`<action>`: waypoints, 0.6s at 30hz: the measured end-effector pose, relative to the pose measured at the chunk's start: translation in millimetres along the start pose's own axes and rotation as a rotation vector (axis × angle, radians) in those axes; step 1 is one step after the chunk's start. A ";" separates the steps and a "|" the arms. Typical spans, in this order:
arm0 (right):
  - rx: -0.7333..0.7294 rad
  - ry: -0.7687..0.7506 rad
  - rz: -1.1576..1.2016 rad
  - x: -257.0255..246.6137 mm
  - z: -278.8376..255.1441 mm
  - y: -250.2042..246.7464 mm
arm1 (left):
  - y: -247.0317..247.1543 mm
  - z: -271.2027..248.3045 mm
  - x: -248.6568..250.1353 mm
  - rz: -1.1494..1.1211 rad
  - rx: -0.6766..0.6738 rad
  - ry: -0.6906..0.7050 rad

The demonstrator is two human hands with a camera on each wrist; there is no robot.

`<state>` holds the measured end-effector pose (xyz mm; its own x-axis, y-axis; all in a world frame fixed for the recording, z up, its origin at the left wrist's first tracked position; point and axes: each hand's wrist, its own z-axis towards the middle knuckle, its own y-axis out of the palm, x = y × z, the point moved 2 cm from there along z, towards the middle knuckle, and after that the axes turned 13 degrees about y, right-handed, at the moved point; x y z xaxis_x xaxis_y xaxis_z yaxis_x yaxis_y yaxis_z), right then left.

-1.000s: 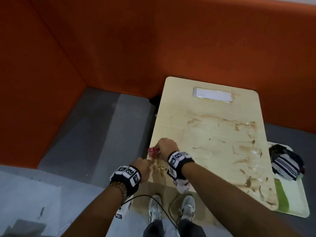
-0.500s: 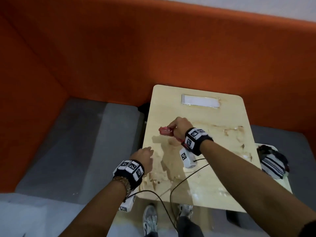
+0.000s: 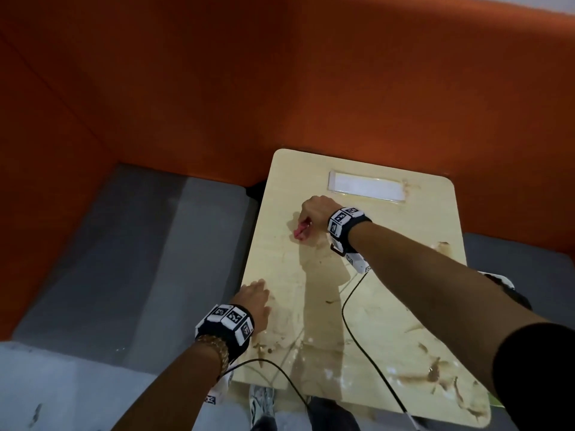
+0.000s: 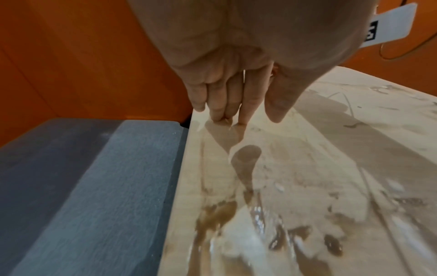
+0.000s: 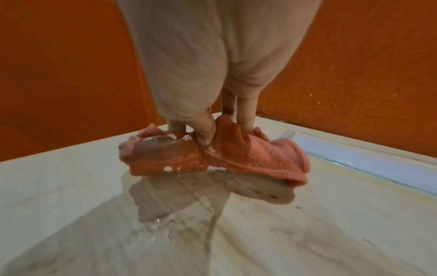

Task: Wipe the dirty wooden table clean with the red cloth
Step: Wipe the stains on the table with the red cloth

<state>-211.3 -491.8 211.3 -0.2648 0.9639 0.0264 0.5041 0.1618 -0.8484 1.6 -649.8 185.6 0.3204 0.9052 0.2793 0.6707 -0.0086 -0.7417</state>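
Note:
The pale wooden table carries brown smears and wet patches, thickest near its front edge and at the front right. My right hand grips the bunched red cloth and holds it down on the far left part of the top. In the right wrist view the fingers dig into the cloth, which is soiled with white and brown bits. My left hand lies flat with straight fingers touching the table's left edge, holding nothing.
A clear flat rectangular holder lies at the table's far end. Orange padded walls enclose the booth on the left and behind. A grey bench seat runs left of the table. A black cable trails across the tabletop.
My right hand has carried the cloth from the front left corner up along the left side toward the far end. My left hand has come to rest flat on the left edge.

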 end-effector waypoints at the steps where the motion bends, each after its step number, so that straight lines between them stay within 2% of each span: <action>1: -0.017 0.003 0.003 1.5 0.1 2.4 | 0.0 3.7 -0.5 -0.014 -0.014 -0.012; 8: -0.065 0.033 -0.091 36.8 -8.3 16.7 | -1.0 20.4 -11.2 -0.062 -0.089 -0.060; 11: -0.074 0.067 -0.055 58.4 -18.4 24.2 | 1.1 24.3 -11.6 -0.027 -0.096 -0.071; 18: -0.059 0.190 -0.029 141.5 -48.2 45.9 | 0.1 29.2 -10.0 0.031 -0.116 -0.112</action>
<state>-186.0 -337.7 201.6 -0.1223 0.9804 0.1544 0.5475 0.1964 -0.8134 -21.1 -646.5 165.0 0.2697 0.9455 0.1824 0.7367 -0.0806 -0.6714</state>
